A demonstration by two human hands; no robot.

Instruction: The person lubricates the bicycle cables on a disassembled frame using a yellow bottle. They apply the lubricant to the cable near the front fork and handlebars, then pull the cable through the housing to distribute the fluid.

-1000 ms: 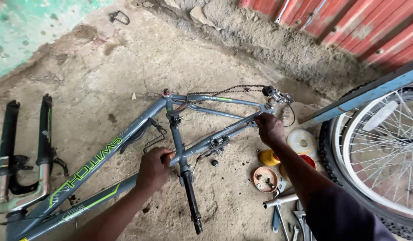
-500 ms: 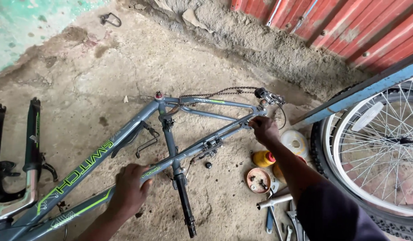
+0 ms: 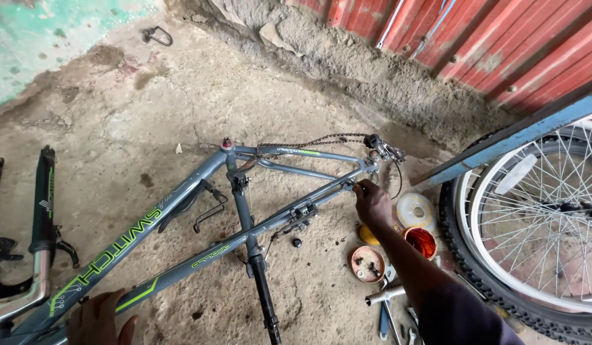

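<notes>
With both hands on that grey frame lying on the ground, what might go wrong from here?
The right hand grips the grey bike frame near the loose chain and derailleur; fingers may get pinched or greased. The open tins of small parts sit just under that arm and might be knocked over. The left hand holds only the far front end, so the frame may twist.

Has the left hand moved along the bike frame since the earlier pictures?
Yes. The left hand has slid down the frame, away from the seat tube and toward the front end, where it now rests on the down tube.
</notes>
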